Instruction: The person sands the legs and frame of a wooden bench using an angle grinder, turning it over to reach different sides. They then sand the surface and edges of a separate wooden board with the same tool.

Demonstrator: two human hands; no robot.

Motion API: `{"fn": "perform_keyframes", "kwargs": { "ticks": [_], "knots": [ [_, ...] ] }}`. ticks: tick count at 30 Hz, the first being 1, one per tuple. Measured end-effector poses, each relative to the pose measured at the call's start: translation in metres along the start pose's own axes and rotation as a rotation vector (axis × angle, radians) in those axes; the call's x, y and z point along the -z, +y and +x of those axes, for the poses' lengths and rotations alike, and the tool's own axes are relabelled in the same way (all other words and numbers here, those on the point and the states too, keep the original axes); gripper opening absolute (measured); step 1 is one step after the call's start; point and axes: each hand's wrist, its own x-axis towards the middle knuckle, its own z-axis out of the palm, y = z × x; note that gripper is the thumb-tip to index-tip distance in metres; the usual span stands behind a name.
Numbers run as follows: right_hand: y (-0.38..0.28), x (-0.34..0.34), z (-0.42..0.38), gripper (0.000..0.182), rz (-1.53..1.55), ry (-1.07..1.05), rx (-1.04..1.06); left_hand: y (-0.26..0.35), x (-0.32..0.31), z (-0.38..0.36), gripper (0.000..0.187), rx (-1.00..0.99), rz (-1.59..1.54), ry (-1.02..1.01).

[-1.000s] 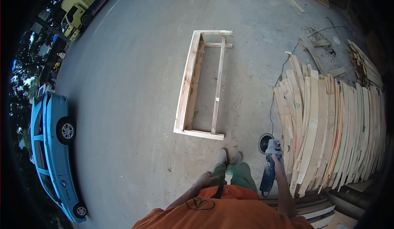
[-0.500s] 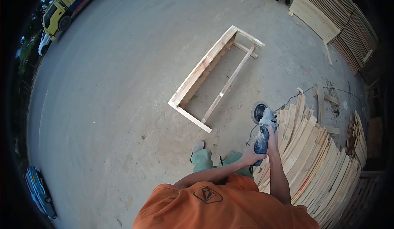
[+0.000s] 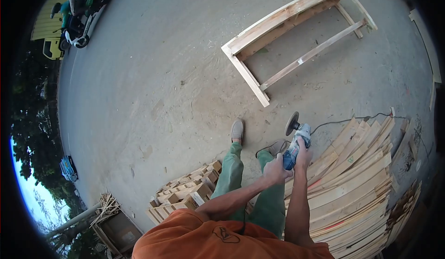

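Observation:
An angle grinder [image 3: 296, 144], blue and grey with a round disc at its front, is held between both my hands. My left hand [image 3: 275, 170] wraps round the rear of its body. Farther forward, my right hand [image 3: 303, 153] grips the body near the head. The disc [image 3: 292, 123] points away from me over the ground and touches nothing. Beyond it, a wooden bench-like frame [image 3: 285, 20] lies on the concrete, apart from the grinder. A dark power cord [image 3: 345, 121] runs off to the right.
A large stack of wooden boards [image 3: 352, 180] lies close on my right. Short wood pieces [image 3: 185, 189] are piled behind my left leg. Motorbikes [image 3: 81, 13] pass on the road at upper left, near a yellow truck [image 3: 52, 48]. A blue vehicle [image 3: 68, 168] is farther left.
My view has turned, so the wooden frame now appears higher and farther right. Motorbikes have come into view at upper left. The grinder stays in both hands, its disc now seen more edge-on.

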Motion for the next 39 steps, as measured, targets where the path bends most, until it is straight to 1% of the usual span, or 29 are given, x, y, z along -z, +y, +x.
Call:
{"fn": "perform_keyframes", "kwargs": {
  "ticks": [3, 5, 6, 8, 9, 12, 18, 20, 22, 24, 26, 27, 29, 33, 35, 36, 38, 39],
  "knots": [
    [0.035, -0.026, 0.010, 0.046, 0.070, 0.041, -0.046, -0.034, 0.001, 0.025, 0.066, 0.011, 0.027, -0.029],
    [0.051, -0.034, 0.007, 0.049, 0.489, -0.202, -0.272, -0.053, 0.002, 0.043, 0.068, 0.010, 0.025, -0.059],
    [0.062, -0.038, 0.010, 0.049, 0.493, -0.195, -0.278, -0.060, 0.004, 0.050, 0.069, 0.000, 0.052, -0.070],
    [0.087, -0.044, 0.010, 0.053, 0.785, -0.310, -0.436, -0.079, 0.005, 0.061, 0.070, 0.002, 0.077, -0.089],
    [0.092, -0.051, 0.007, 0.057, 0.795, -0.282, -0.456, -0.089, 0.006, 0.069, 0.070, -0.022, 0.096, -0.118],
    [0.119, -0.070, 0.004, 0.055, 0.883, -0.260, -0.493, -0.123, 0.013, 0.089, 0.073, -0.041, 0.106, -0.180],
    [0.142, -0.117, -0.021, 0.057, 0.944, -0.206, -0.518, -0.172, 0.046, 0.103, 0.085, -0.027, 0.091, -0.265],
    [0.142, -0.135, -0.029, 0.060, 1.023, -0.271, -0.465, -0.185, 0.062, 0.106, 0.089, -0.033, 0.084, -0.286],
    [0.136, -0.155, -0.041, 0.061, 1.006, -0.250, -0.458, -0.199, 0.079, 0.109, 0.094, -0.058, 0.068, -0.315],
    [0.134, -0.173, -0.045, 0.062, 0.990, -0.232, -0.445, -0.208, 0.098, 0.112, 0.093, -0.079, 0.061, -0.334],
    [0.142, -0.184, -0.046, 0.061, 0.977, -0.343, -0.375, -0.214, 0.117, 0.113, 0.093, -0.096, 0.054, -0.345],
    [0.138, -0.193, -0.048, 0.061, 0.968, -0.346, -0.374, -0.216, 0.124, 0.114, 0.093, -0.087, 0.045, -0.364],
    [0.130, -0.207, -0.053, 0.059, 0.966, -0.301, -0.384, -0.223, 0.137, 0.115, 0.093, -0.078, 0.029, -0.379],
    [0.115, -0.230, -0.060, 0.059, 0.944, -0.295, -0.349, -0.233, 0.160, 0.121, 0.088, -0.127, -0.046, -0.364],
    [0.110, -0.235, -0.062, 0.064, 0.919, -0.195, -0.411, -0.234, 0.166, 0.120, 0.086, -0.125, -0.075, -0.372],
    [0.107, -0.237, -0.061, 0.064, 0.905, -0.199, -0.412, -0.231, 0.171, 0.121, 0.085, -0.130, -0.082, -0.373],
    [0.103, -0.240, -0.062, 0.070, 0.872, -0.200, -0.337, -0.234, 0.169, 0.124, 0.084, -0.131, -0.102, -0.386],
    [0.102, -0.241, -0.059, 0.070, 0.860, -0.198, -0.338, -0.233, 0.168, 0.127, 0.084, -0.153, -0.104, -0.374]
  ]
}}
